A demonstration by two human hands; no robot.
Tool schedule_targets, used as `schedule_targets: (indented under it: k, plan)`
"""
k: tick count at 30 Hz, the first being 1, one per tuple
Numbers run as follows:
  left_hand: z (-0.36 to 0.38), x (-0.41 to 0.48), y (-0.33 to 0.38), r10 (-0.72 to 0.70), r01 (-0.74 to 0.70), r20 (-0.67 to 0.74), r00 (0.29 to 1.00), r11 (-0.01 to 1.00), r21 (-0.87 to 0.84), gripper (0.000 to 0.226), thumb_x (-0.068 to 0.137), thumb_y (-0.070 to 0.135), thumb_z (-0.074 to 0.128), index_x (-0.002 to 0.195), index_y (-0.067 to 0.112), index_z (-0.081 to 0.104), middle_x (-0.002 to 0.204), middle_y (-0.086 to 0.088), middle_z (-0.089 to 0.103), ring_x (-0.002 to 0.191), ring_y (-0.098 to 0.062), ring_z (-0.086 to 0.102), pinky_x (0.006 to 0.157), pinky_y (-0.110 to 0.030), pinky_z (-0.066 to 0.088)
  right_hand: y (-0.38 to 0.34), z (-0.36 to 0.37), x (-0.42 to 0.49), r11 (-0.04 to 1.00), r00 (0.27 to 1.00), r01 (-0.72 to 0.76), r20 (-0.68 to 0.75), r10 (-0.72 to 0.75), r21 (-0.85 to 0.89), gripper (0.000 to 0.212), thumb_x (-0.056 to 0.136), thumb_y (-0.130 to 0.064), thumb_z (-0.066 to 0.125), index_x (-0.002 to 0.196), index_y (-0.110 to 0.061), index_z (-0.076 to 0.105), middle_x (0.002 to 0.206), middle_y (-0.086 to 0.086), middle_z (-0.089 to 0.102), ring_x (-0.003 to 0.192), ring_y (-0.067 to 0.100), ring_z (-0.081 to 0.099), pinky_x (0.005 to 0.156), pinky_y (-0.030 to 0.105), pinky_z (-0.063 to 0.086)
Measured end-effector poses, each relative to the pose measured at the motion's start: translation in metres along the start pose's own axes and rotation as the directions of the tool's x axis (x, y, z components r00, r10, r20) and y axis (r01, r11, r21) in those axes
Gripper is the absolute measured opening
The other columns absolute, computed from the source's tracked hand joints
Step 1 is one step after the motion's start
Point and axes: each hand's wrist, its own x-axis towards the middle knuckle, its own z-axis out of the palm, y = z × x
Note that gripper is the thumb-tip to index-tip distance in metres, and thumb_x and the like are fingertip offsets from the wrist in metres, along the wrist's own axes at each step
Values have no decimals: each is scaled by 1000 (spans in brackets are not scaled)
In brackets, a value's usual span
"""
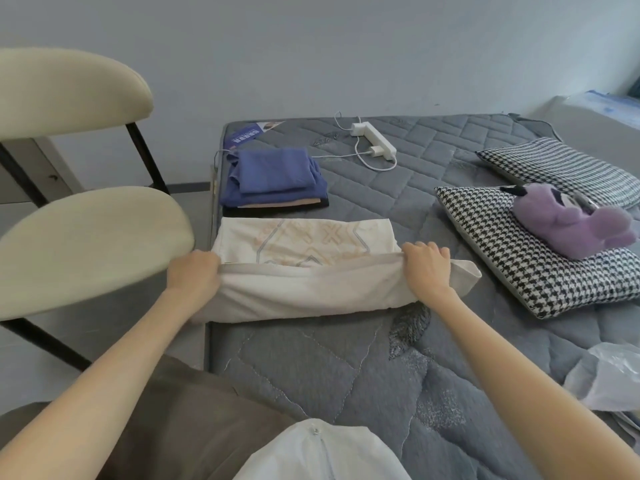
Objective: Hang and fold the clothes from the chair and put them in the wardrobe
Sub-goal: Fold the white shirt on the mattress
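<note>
A white garment (304, 268) with a pale orange and grey pattern lies on the grey quilted mattress (346, 368), its near part folded over towards the far part. My left hand (192, 275) grips the fold's left end. My right hand (427, 268) grips the fold's right end. Behind the garment sits a stack of folded clothes (277, 180), blue on top with beige and black beneath. The cream chair (79, 237) stands to the left of the bed, with no clothes on its seat or back.
Two houndstooth pillows (519, 258) lie at the right, a purple plush toy (571, 220) on the nearer one. A white power strip (374, 138) with cables lies at the back. A clear plastic bag (609, 379) sits at the right edge. The wall is behind the bed.
</note>
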Motion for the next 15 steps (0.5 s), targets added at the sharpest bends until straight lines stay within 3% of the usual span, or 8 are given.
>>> schedule_targets:
  k: [6,11,15]
  plan:
    - [2,60,-16,-13,10,-92,996,999,-35,18,87,4,45,96,10,58,103,-11,65,98,-33,60,68,-32,29,-2,12,65,1000,1000,7,21,-7,-19,24,96,-6,36,103,-11,58,105,9,62,104,32,51,86,40,33]
    - [9,114,-17,-37,31,-72,997,996,-88,21,87,2,43,104,10,53,109,-11,61,101,-32,57,75,-35,34,-6,32,113,1000,998,-23,59,23,-5,26,96,-6,36,106,-12,58,108,8,61,107,31,49,87,39,34]
    - [18,150,-12,-48,45,-30,998,993,-105,17,86,1,44,98,12,48,108,-9,58,102,-30,54,75,-35,34,-11,47,143,1000,996,-26,89,27,-7,24,94,-4,36,102,-11,57,106,8,60,106,30,47,87,38,34]
